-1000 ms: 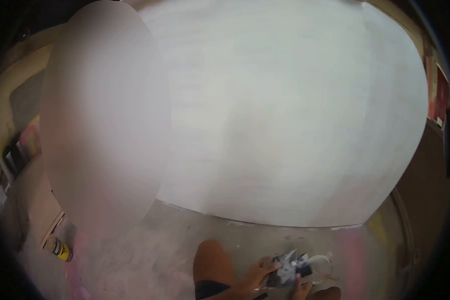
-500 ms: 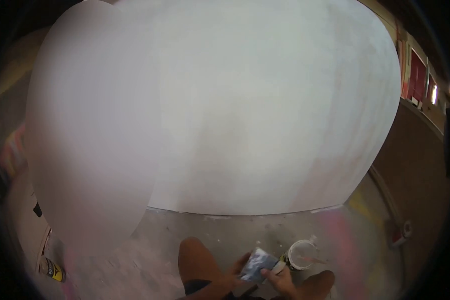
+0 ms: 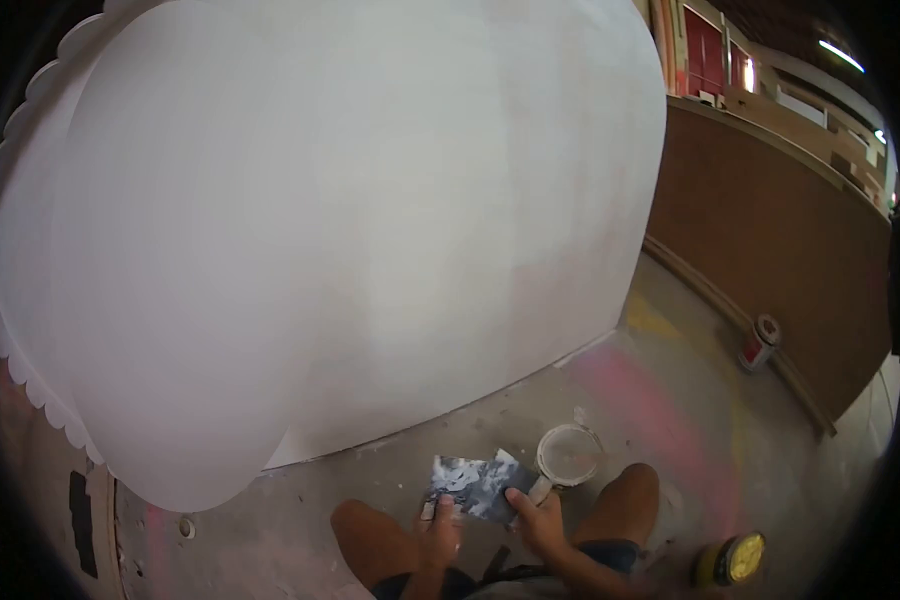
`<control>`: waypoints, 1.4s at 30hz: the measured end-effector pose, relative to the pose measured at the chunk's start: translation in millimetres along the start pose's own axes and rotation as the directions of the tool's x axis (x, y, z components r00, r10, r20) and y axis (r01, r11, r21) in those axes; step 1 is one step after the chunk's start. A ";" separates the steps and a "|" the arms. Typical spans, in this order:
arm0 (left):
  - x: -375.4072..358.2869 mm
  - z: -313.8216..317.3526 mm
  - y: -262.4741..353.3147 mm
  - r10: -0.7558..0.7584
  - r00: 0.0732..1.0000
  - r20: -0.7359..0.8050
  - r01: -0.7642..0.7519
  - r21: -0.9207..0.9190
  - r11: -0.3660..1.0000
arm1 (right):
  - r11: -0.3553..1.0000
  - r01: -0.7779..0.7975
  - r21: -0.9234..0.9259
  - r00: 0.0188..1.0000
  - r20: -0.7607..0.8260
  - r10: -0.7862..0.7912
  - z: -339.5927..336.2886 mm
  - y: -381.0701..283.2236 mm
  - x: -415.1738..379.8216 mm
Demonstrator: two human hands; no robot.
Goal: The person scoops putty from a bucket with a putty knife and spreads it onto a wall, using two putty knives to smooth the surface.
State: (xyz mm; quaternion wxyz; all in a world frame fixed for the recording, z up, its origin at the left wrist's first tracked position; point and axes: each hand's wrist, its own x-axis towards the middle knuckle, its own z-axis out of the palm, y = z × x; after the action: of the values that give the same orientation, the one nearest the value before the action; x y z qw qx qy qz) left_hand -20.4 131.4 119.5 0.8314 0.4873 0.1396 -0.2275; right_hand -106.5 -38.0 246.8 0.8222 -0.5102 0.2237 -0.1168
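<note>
My left hand [image 3: 440,530] grips the left side of a grey sheet [image 3: 475,484] smeared with white, its thumb on top. On the right, my right hand [image 3: 538,520] pinches the same sheet's right part near a pale strip at its edge. Both hands are between my bent knees, low in the view. Just beyond my right hand, a round tub [image 3: 568,455] with a whitish rim stands on the floor. A large white curved panel [image 3: 420,220] rises in front of me.
A can with yellow contents [image 3: 743,558] stands at the lower right. Farther off, a small can [image 3: 760,343] sits beside a long strip and a brown board [image 3: 770,220]. Pink and yellow paint marks the concrete floor [image 3: 660,400]. A small round item [image 3: 187,527] lies lower left.
The view has turned right, bringing more of the brown board into sight. My left hand has moved apart from my right, and the grey sheet now spreads wider between them.
</note>
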 end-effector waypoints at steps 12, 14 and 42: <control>-68.4 57.3 103.5 -0.108 0.963 0.246 0.188 -0.332 0.924 | 0.483 0.766 -0.425 0.615 0.267 -0.742 -7.9 -44.3 35.4; -72.1 59.2 96.6 -0.170 0.951 0.259 0.270 -0.425 0.864 | 0.451 0.750 -0.484 0.661 0.523 -0.537 2.6 -36.1 36.5; 45.5 -31.7 -32.4 -0.307 0.942 -0.139 0.190 -0.533 0.825 | 0.894 -0.161 -0.417 0.731 -0.660 -0.176 -169.6 22.2 75.5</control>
State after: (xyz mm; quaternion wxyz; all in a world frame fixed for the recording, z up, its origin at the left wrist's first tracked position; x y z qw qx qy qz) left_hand 1.6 134.4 59.2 0.8732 0.2483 0.3480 -0.2340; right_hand -124.0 -193.1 143.9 0.5412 -0.6069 0.5281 -0.2446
